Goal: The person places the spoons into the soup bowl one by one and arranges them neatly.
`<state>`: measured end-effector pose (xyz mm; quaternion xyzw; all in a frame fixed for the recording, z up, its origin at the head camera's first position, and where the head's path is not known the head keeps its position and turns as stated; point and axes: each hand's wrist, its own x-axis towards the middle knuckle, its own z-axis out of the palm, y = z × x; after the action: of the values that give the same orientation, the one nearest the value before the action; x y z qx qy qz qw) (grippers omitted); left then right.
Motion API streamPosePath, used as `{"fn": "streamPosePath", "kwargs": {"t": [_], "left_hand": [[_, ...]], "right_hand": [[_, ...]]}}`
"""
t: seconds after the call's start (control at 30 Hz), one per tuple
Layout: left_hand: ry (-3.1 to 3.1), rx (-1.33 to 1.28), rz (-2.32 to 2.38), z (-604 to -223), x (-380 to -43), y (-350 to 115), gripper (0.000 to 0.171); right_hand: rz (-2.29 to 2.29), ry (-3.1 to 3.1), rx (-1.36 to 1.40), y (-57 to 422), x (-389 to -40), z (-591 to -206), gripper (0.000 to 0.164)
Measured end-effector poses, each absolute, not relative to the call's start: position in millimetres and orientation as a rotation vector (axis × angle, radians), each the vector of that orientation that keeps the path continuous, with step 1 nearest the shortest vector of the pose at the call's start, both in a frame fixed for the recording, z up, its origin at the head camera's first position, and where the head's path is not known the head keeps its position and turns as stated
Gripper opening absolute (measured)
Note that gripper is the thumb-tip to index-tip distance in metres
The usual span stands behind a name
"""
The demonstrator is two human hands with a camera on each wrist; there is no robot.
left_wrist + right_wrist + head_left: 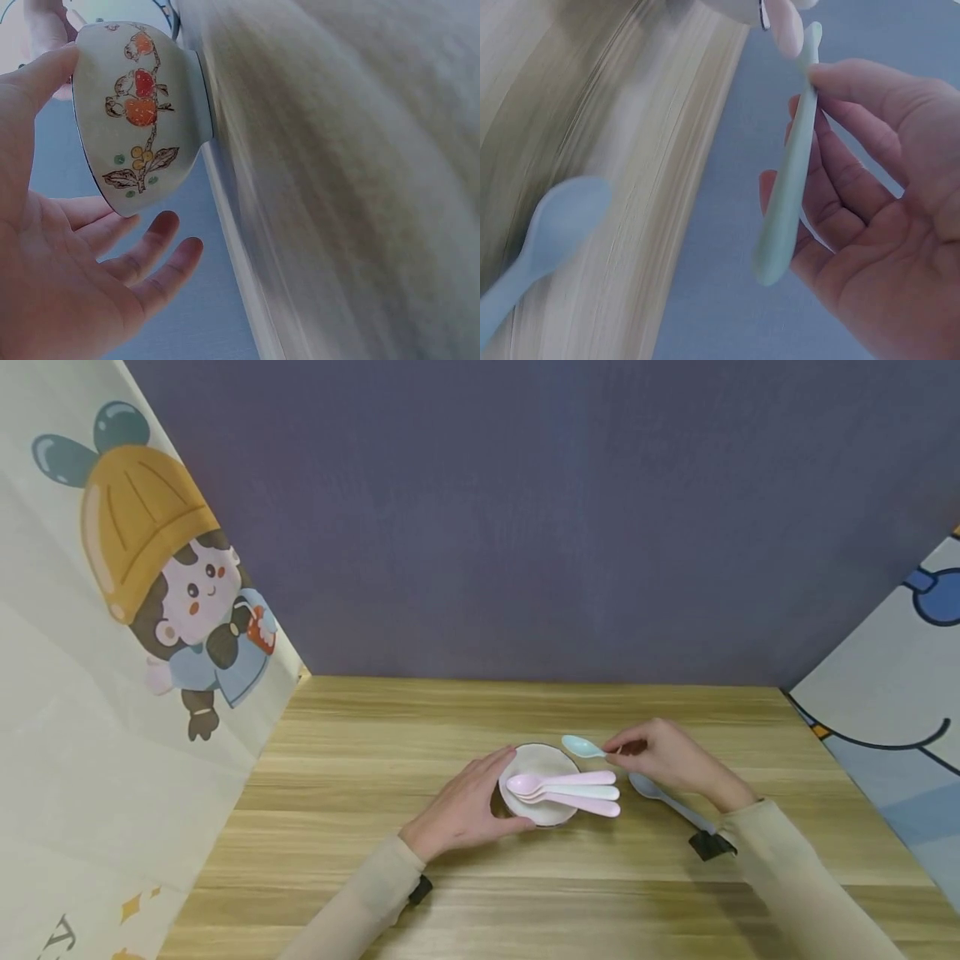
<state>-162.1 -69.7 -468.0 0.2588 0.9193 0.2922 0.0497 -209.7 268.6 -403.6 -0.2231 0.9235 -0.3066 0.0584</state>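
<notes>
A white bowl [551, 814] with a dark rim stands on the table; the left wrist view shows fruit and leaves painted on the bowl's side [142, 112]. My left hand [468, 802] holds it at the left, thumb and fingers spread around the rim. Pink and pale spoons [577, 792] lie nested inside, handles sticking out rightward. Just beyond the bowl's right side, my right hand [671, 760] pinches a mint-green spoon [787, 195] between thumb and fingers, its scoop pointing left. Below that hand lies a blue-grey spoon [671, 802] on the table.
The wooden table [360, 727] meets a dark blue-grey wall [480, 527] at the back. A printed panel with a cartoon figure [198, 585] borders the left side, and another printed panel [892, 693] the right.
</notes>
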Motion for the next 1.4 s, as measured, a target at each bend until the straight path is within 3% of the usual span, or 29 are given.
{"fn": "streamPosePath", "kwargs": {"t": [1.4], "left_hand": [[2.787,0.779,0.843,-464,-162,-71,0.112]], "right_hand": [[-0.885,2.689,-0.922,221,-219,-421,0.012]]}}
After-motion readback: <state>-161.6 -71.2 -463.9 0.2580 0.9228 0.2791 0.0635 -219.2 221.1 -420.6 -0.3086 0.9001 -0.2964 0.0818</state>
